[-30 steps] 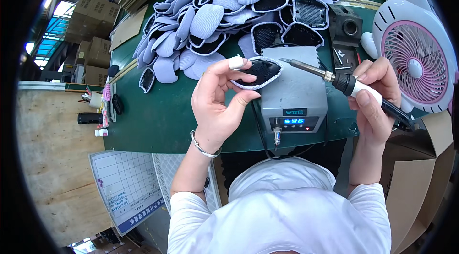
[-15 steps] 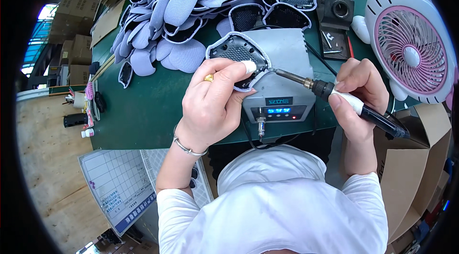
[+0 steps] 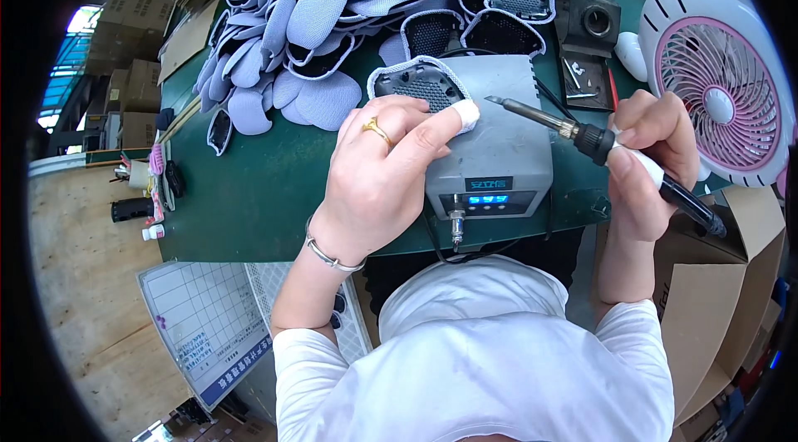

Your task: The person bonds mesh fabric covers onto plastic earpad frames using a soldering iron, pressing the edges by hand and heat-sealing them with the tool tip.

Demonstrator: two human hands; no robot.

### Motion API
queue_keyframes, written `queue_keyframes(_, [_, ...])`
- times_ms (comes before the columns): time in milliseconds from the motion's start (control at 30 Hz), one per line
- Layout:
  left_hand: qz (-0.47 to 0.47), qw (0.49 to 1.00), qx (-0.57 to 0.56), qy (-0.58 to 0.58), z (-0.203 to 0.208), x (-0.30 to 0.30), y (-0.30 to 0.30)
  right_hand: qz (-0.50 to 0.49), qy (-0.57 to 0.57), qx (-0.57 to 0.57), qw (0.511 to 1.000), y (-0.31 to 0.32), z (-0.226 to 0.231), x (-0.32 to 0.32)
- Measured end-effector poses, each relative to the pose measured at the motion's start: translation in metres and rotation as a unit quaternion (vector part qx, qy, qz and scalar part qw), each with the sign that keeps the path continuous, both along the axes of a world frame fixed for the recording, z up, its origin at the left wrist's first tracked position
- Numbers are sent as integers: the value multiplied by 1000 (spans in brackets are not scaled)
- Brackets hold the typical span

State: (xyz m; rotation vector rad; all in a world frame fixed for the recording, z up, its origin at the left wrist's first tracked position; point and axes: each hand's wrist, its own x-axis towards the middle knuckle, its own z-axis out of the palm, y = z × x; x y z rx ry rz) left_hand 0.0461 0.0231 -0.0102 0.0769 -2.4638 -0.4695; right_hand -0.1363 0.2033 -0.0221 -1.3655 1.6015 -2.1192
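My left hand (image 3: pixel 378 167) grips a fabric-covered panel (image 3: pixel 420 81) with a black perforated plastic inside and a pale lavender woven rim; its lower part is hidden by my fingers. A white wrap covers the thumb tip, which presses at the panel's right edge. Pen-like in my right hand (image 3: pixel 652 167) is a soldering iron (image 3: pixel 588 141) with a white and black handle. Its tip points left, a short gap away from the panel and the wrapped thumb. Beneath both stands a grey soldering station (image 3: pixel 507 143) with a lit blue display.
A heap of lavender panels (image 3: pixel 320 14) covers the back of the green table (image 3: pixel 241 209). At the right stand a white and pink fan (image 3: pixel 719 101), a dark metal holder (image 3: pixel 590 14) with a small tray, and an open cardboard box (image 3: pixel 706 292). A cable (image 3: pixel 478 252) loops below the station.
The soldering iron's tip has come off the panel's edge and moved up and right with my right hand. My left hand has rolled the panel, with the thumb now over its right edge.
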Motion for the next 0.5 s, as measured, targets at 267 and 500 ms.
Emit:
queue_keyframes(267, [128, 962, 240, 39, 2, -5, -25, -31, -117, -51, 991, 14, -19, 0])
queue_keyframes(500, [105, 909, 389, 102, 3, -6, -25, -31, -166, -48, 984, 22, -27, 2])
